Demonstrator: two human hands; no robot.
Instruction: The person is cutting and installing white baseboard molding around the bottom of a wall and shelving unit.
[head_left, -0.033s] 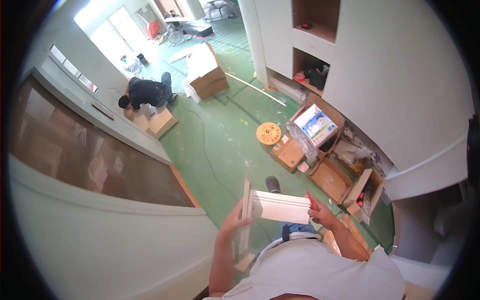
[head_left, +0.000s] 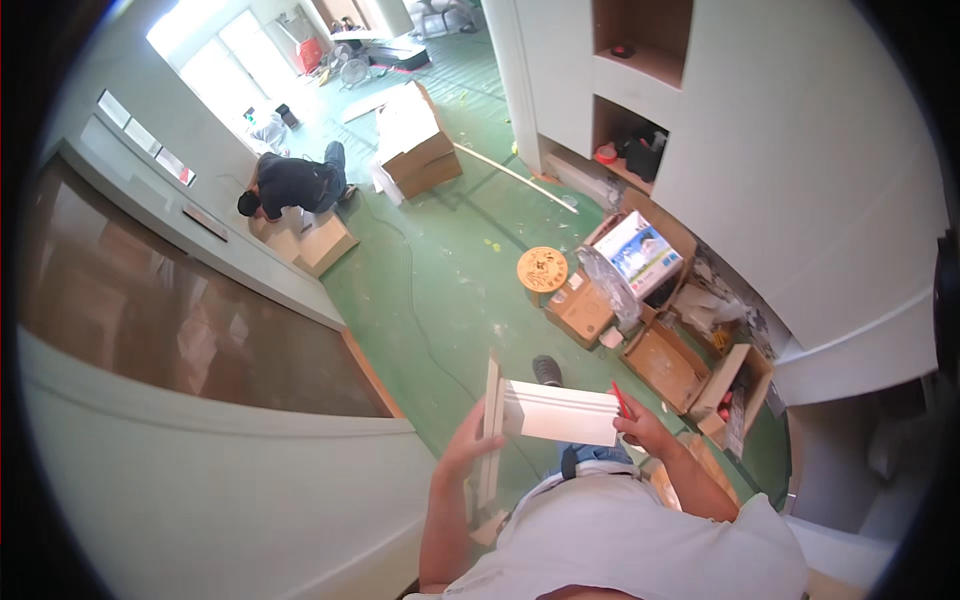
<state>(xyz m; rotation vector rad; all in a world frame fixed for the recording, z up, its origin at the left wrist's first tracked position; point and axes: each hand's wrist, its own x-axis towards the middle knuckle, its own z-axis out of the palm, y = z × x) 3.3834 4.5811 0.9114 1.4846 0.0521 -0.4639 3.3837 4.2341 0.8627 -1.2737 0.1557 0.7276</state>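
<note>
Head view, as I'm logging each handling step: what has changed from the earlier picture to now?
Only the view shifted slightly: the round stool and brown carton sit a touch further right in the picture. Nothing was taken hold of or let go. The left hand stays on the pale strip, the right hand on the white ridged piece and red stick.

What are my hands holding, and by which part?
Your left hand grips the narrow strip near its middle; your right hand holds the white ridged board by its right end and a red stick low down.
</note>
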